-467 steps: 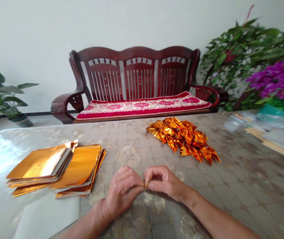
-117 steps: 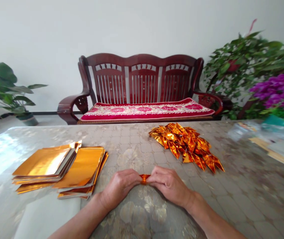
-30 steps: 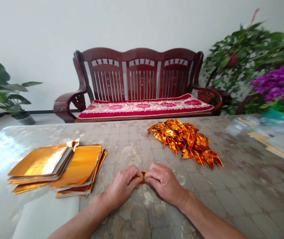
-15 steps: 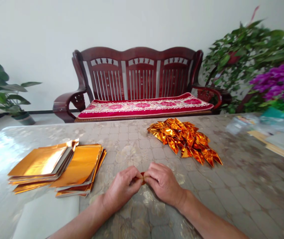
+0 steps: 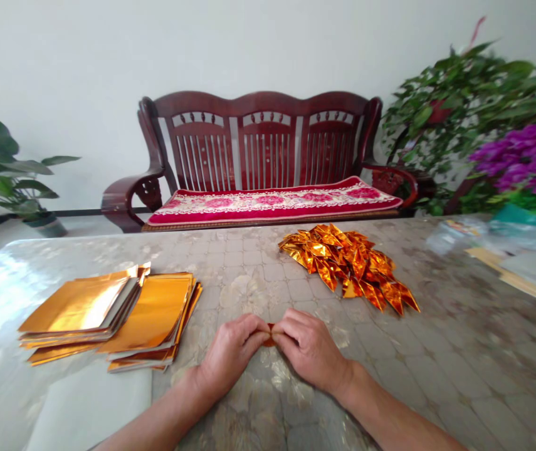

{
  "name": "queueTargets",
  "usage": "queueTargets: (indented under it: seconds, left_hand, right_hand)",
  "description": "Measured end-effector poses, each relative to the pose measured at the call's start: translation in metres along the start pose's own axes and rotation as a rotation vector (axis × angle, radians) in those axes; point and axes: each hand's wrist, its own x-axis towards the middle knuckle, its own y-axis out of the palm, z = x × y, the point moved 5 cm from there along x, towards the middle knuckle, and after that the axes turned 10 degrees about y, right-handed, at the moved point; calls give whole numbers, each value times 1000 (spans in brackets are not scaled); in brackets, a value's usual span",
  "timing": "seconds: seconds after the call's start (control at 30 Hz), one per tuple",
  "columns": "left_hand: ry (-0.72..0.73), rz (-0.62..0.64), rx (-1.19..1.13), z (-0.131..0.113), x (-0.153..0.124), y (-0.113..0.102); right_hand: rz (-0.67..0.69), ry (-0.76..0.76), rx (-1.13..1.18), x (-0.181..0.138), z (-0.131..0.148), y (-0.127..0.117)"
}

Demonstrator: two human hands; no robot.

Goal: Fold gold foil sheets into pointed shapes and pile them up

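Left hand (image 5: 234, 347) and right hand (image 5: 312, 346) pinch an orange foil piece (image 5: 269, 342) between them; uneven pulling could tear it.

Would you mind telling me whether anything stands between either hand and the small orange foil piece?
Nothing visible does: the left hand and right hand both grip the foil piece directly and hide much of it.

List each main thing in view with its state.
Left hand: pinching
Right hand: pinching
Small foil piece: between both hands, mostly hidden
Foil sheets: unfolded, stacked
Foil shapes: folded, heaped
Pale sheet: lying flat
Seat cover: spread out
Clear plastic: crumpled
Purple flowers: open
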Motion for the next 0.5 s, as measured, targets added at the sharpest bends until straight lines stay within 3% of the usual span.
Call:
queueTargets:
  seconds: [0.17,0.5]
  left_hand:
    - [11,-76,66,1,0,-8]
    - [115,-119,-44,1,3,-12]
  right_hand:
    - [-5,-13,77,2,-2,-4]
    - [-6,-90,244,3,-4,-3]
